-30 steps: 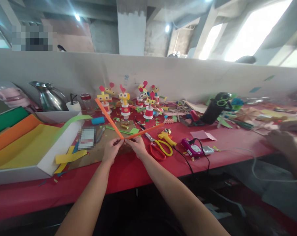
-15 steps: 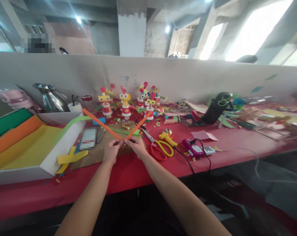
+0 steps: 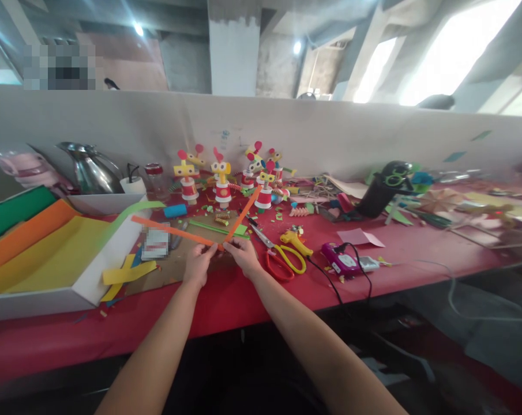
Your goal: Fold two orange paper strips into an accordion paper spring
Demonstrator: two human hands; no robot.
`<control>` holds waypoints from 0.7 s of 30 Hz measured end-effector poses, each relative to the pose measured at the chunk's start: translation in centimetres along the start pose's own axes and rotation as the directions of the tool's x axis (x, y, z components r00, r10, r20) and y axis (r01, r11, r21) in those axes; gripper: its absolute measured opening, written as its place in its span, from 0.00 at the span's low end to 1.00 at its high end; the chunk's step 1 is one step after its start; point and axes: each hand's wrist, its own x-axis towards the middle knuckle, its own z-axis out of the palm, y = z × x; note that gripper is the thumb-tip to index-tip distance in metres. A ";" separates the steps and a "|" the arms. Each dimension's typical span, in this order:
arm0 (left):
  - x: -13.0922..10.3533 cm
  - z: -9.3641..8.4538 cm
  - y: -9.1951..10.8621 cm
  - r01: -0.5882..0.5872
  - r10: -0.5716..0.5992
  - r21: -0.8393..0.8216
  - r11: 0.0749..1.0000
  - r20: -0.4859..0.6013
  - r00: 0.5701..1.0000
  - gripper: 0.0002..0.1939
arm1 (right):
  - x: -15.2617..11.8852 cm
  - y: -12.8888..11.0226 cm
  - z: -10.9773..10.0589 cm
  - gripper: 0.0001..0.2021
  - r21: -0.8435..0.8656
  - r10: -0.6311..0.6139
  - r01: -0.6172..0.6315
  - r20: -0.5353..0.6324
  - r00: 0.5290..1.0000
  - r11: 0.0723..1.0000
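Observation:
Orange paper strips meet in a V between my two hands, above a brown cardboard sheet. My left hand pinches them where they join. Close beside it, my right hand also pinches the joint, its fingertips almost touching the left ones. One strip reaches out to the left, the other up and to the right. Whether they are one folded strip or two pieces cannot be made out. Thin green strips lie on the cardboard just beyond my hands.
Scissors, a yellow glue gun and a purple device are on the right. Small paper figures stand behind. On the left are a white tray with coloured sheets, yellow strips and a steel jug.
The strip pointing left has swung lower, towards the tray, so the V is wider. The right strip stands slightly steeper. Both hands still pinch the joint.

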 end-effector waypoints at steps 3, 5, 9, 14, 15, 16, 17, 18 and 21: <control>0.0 0.2 -0.2 0.010 -0.009 -0.039 0.999 0.002 1.000 0.21 | 0.1 0.2 0.0 0.13 -0.029 -0.004 0.004 -0.006 1.000 1.000; 0.0 0.2 -0.2 0.019 -0.018 -0.069 0.997 0.023 1.000 0.21 | 0.1 0.3 0.0 0.13 -0.047 -0.013 0.013 -0.008 1.000 0.999; -0.1 0.2 -0.2 0.053 -0.049 -0.080 0.995 0.051 0.997 0.19 | 0.2 0.3 -0.2 0.13 -0.098 -0.054 0.052 -0.015 0.998 0.994; -0.4 0.2 0.3 0.037 -0.037 -0.001 0.999 0.082 0.996 0.17 | 0.2 0.2 -0.2 0.14 -0.115 -0.058 0.058 -0.004 0.998 0.992; -0.5 0.2 0.4 0.018 -0.019 0.015 1.000 0.097 0.995 0.15 | 0.2 0.2 -0.2 0.14 -0.111 -0.053 0.053 0.006 0.999 0.992; -0.5 0.2 0.5 0.002 -0.004 0.023 1.000 0.113 0.994 0.14 | 0.2 0.2 -0.2 0.15 -0.109 -0.051 0.052 0.012 0.999 0.993; -0.6 0.2 0.6 -0.006 0.003 0.021 1.000 0.130 0.991 0.14 | 0.2 0.1 -0.2 0.15 -0.111 -0.052 0.054 0.013 0.999 0.992; -0.6 0.3 0.6 -0.003 0.002 0.008 1.000 0.144 0.990 0.14 | 0.2 0.1 -0.2 0.14 -0.118 -0.059 0.060 0.008 0.998 0.991; -0.7 0.4 0.6 0.057 -0.051 -0.033 0.998 0.167 0.985 0.16 | 0.1 0.0 -0.3 0.13 -0.144 -0.091 0.086 -0.030 0.995 0.986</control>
